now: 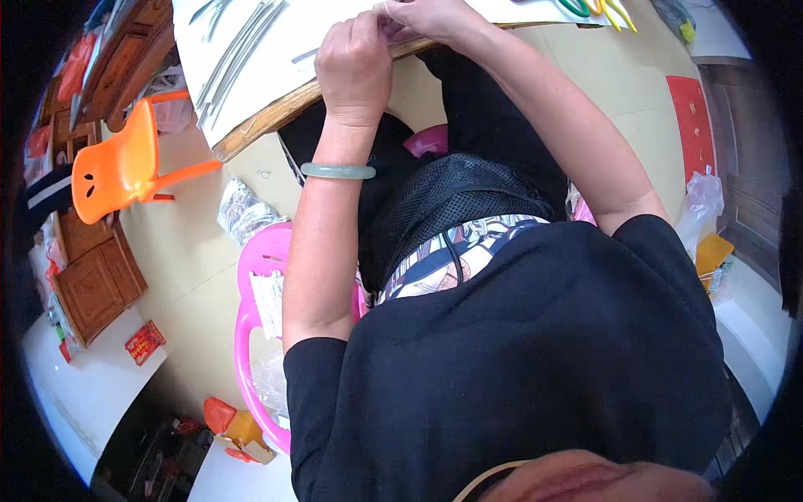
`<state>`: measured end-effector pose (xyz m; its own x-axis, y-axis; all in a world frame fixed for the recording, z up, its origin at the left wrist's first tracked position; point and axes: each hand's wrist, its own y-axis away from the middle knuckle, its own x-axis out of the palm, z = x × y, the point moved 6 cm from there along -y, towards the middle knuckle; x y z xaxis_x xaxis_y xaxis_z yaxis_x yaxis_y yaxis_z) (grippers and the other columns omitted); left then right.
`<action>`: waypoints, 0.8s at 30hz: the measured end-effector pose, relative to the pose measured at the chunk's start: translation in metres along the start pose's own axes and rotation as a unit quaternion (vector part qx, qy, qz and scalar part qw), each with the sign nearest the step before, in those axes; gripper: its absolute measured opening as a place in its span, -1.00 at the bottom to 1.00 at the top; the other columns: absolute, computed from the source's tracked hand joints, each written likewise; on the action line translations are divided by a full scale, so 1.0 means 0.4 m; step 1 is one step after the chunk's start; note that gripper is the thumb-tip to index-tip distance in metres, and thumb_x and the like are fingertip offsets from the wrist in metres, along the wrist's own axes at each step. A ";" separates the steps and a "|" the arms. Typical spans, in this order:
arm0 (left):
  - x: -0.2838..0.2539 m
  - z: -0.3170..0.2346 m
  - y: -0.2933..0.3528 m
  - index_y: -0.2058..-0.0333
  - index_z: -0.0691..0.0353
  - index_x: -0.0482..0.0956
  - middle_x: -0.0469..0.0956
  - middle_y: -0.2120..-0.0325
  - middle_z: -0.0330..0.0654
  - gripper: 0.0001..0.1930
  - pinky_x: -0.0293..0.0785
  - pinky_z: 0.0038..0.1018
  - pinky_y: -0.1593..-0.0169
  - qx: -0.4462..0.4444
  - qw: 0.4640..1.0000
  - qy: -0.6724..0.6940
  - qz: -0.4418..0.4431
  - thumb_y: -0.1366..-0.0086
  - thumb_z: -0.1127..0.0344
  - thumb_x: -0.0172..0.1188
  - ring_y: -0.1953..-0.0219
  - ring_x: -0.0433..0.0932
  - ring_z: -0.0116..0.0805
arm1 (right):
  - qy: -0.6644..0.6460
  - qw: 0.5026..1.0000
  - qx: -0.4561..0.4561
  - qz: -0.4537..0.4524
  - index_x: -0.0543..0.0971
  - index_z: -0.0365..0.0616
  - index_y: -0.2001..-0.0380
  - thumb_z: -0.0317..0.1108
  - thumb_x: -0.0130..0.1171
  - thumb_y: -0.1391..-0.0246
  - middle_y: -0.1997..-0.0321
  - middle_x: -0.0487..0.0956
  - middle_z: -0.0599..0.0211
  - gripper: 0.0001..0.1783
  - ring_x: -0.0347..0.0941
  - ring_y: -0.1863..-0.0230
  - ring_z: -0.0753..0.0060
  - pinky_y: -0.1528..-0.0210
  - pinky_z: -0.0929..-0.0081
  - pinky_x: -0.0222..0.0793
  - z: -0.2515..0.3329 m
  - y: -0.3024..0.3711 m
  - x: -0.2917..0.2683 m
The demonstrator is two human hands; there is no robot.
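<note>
My left hand (355,63), below a pale green bangle, is curled closed over the near edge of the white-topped table (305,25). My right hand (431,18) meets it there, thumb and fingers drawn together in a pinch. What lies between the fingertips is small and mostly hidden, so I cannot make it out. A short thin grey strip (304,56) shows beside my left hand; whether it is held I cannot tell. Farther left on the tabletop lies a loose bundle of long thin grey strips (242,54).
Green and yellow tool handles (598,8) lie at the table's right. An orange chair (125,167) stands left of the table. A pink plastic chair (242,335) is by my left arm, with a clear plastic bag (242,209) on the floor nearby. Wooden cabinets (100,268) line the far left.
</note>
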<state>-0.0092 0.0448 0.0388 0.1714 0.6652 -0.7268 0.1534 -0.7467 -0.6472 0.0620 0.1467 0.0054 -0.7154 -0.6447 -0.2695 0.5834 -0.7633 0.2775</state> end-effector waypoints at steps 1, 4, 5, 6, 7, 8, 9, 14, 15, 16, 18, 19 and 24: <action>-0.001 -0.001 0.004 0.44 0.21 0.50 0.49 0.59 -0.09 -0.92 0.43 -0.33 0.33 0.009 1.000 0.007 -0.012 -0.04 0.40 0.17 0.43 0.50 -0.14 | 0.062 0.997 -0.027 -0.034 0.54 -0.25 0.42 -0.32 0.14 0.08 0.47 0.58 0.17 -0.79 0.51 0.45 0.30 0.32 0.39 0.44 0.013 0.008 -0.006; 0.006 -0.013 0.008 0.46 0.23 0.48 0.48 0.61 -0.09 -0.94 0.43 -0.32 0.34 0.049 0.998 0.020 -0.030 -0.03 0.43 0.15 0.45 0.48 -0.14 | 0.101 0.987 -0.096 -0.084 0.53 -0.27 0.42 -0.37 0.14 0.11 0.48 0.57 0.11 -0.81 0.50 0.44 0.30 0.33 0.42 0.41 0.014 0.015 -0.019; 0.008 -0.023 0.011 0.47 0.24 0.48 0.47 0.62 -0.09 -0.95 0.43 -0.32 0.35 0.080 0.996 0.027 -0.034 -0.03 0.45 0.13 0.44 0.48 -0.14 | 0.077 0.982 -0.138 -0.099 0.52 -0.27 0.42 -0.38 0.14 0.11 0.48 0.57 0.10 -0.82 0.50 0.44 0.29 0.33 0.42 0.40 0.014 0.020 -0.026; 0.010 -0.028 0.007 0.48 0.24 0.48 0.46 0.62 -0.09 -0.95 0.43 -0.31 0.34 0.079 0.997 0.004 -0.009 -0.01 0.47 0.12 0.43 0.48 -0.13 | 0.094 0.976 -0.165 -0.109 0.52 -0.26 0.40 -0.38 0.14 0.11 0.48 0.56 0.11 -0.81 0.51 0.42 0.26 0.33 0.41 0.41 0.016 0.029 -0.029; 0.004 -0.031 0.000 0.48 0.24 0.48 0.46 0.62 -0.09 -0.95 0.43 -0.31 0.34 0.079 0.997 0.004 -0.008 -0.01 0.47 0.12 0.43 0.48 -0.13 | 0.093 0.976 -0.165 -0.109 0.52 -0.26 0.40 -0.38 0.14 0.11 0.48 0.56 0.11 -0.81 0.51 0.42 0.26 0.33 0.41 0.41 0.013 0.025 -0.026; 0.004 -0.038 -0.007 0.48 0.25 0.48 0.46 0.62 -0.09 -0.94 0.43 -0.30 0.35 0.094 0.995 -0.010 0.016 -0.01 0.47 0.12 0.44 0.48 -0.13 | 0.107 0.974 -0.168 -0.108 0.51 -0.26 0.39 -0.37 0.14 0.11 0.47 0.56 0.11 -0.81 0.51 0.41 0.25 0.32 0.41 0.41 0.010 0.016 -0.023; 0.007 -0.042 -0.014 0.47 0.25 0.48 0.46 0.62 -0.10 -0.94 0.43 -0.29 0.35 0.109 0.993 -0.024 0.040 0.00 0.48 0.12 0.46 0.48 -0.12 | 0.120 0.972 -0.171 -0.107 0.51 -0.26 0.38 -0.37 0.15 0.10 0.46 0.57 0.12 -0.80 0.51 0.40 0.24 0.31 0.41 0.41 0.019 0.012 -0.021; -0.065 -0.034 -0.002 0.47 0.29 0.47 0.51 0.57 -0.08 -0.97 0.45 -0.35 0.39 0.025 0.999 0.022 0.037 -0.06 0.50 0.11 0.48 0.51 -0.14 | 0.125 0.948 -0.280 -0.088 0.51 -0.27 0.33 -0.39 0.11 0.02 0.44 0.56 0.13 -0.80 0.50 0.40 0.30 0.31 0.45 0.40 0.098 0.135 -0.029; -0.105 -0.043 0.006 0.48 0.30 0.47 0.54 0.56 -0.09 -0.98 0.45 -0.40 0.42 -0.014 0.997 0.079 0.003 -0.11 0.50 0.11 0.49 0.53 -0.18 | 0.067 0.958 -0.271 -0.061 0.50 -0.28 0.31 -0.40 0.09 0.00 0.40 0.56 0.14 -0.81 0.49 0.37 0.34 0.29 0.45 0.40 0.117 0.186 -0.044; -0.134 -0.038 0.019 0.44 0.31 0.47 0.53 0.55 -0.13 -0.97 0.43 -0.47 0.44 -0.101 0.969 0.225 -0.011 -0.12 0.50 0.12 0.50 0.52 -0.29 | 0.008 0.964 -0.264 -0.028 0.50 -0.28 0.30 -0.41 0.07 -0.03 0.36 0.57 0.14 -0.82 0.48 0.33 0.37 0.28 0.46 0.39 0.130 0.218 -0.052; -0.154 -0.040 0.056 0.35 0.33 0.46 0.57 0.47 -0.15 -0.91 0.35 -0.65 0.49 -0.252 0.822 0.510 0.013 -0.17 0.48 0.16 0.49 0.51 -0.50 | -0.130 0.966 -0.215 0.066 0.43 -0.29 0.11 -0.31 0.00 -0.08 0.19 0.52 0.14 -0.66 0.44 0.19 0.41 0.12 0.48 0.34 0.073 0.258 -0.076; -0.162 -0.038 0.069 0.35 0.33 0.46 0.57 0.47 -0.15 -0.91 0.35 -0.65 0.49 -0.255 0.822 0.509 0.012 -0.17 0.48 0.16 0.49 0.51 -0.50 | -0.261 0.938 -0.159 0.162 0.36 -0.31 -0.07 -0.21 -0.08 -0.14 0.02 0.48 0.15 -0.50 0.40 0.05 0.44 -0.04 0.49 0.29 0.045 0.275 -0.056; -0.080 -0.060 0.149 0.24 0.30 0.45 0.59 0.38 -0.08 -0.84 0.34 -0.72 0.48 -0.367 0.534 0.754 0.104 -0.18 0.50 0.15 0.47 0.52 -0.49 | -0.360 0.921 -0.018 0.150 0.52 -0.24 0.13 -0.24 0.03 -0.17 0.33 0.57 0.44 -0.68 0.44 0.37 0.70 0.29 0.73 0.35 -0.039 0.300 0.025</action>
<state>0.0177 -0.0208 0.0290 0.7635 0.2250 0.6054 0.2236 -0.9715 0.0791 0.1307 0.0479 0.0218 -0.5814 -0.6428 0.4988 0.7998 -0.5641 0.2053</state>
